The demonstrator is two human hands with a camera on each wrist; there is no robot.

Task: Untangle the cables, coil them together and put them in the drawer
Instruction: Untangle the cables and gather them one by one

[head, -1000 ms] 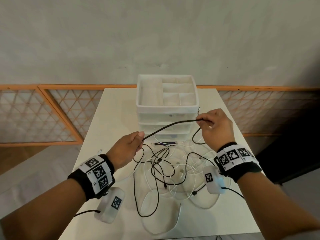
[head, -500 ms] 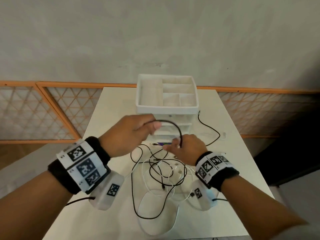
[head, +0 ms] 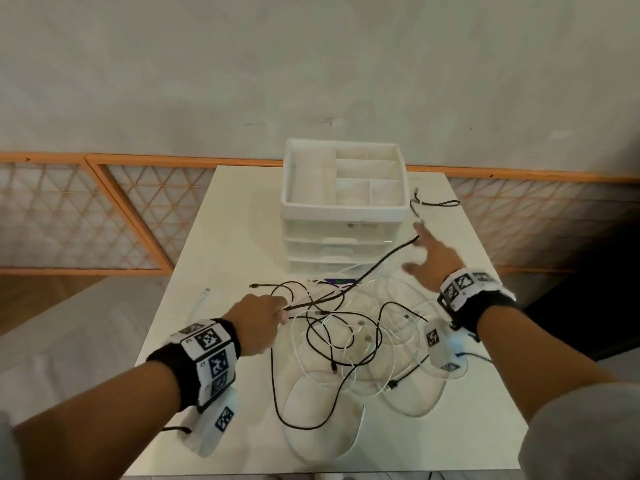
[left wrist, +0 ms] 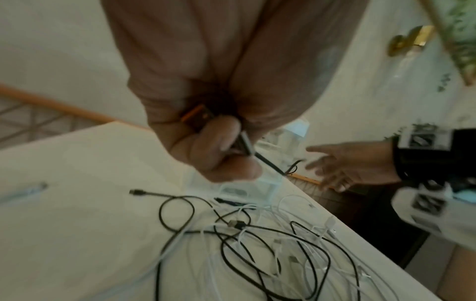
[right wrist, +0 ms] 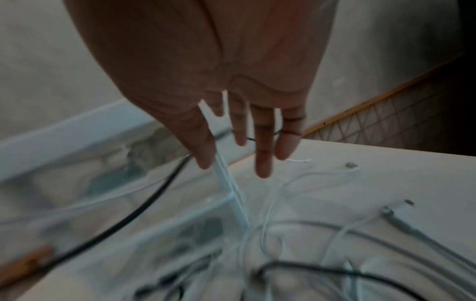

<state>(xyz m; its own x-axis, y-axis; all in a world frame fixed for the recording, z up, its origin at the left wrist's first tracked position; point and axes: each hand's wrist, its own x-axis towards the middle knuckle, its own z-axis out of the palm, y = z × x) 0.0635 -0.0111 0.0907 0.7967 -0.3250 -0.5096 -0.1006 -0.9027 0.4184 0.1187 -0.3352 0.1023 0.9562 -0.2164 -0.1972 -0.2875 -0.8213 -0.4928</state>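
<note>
Head view: the left hand (head: 258, 320) at seven o'clock pinches the end of a black cable (head: 377, 263), which runs taut toward two o'clock past the drawer unit (head: 343, 216). Right hand (head: 433, 261), fingers spread, holds nothing beside that cable. Tangled black and white cables (head: 346, 337) lie mid-table (head: 235, 220) below the drawers.
</note>
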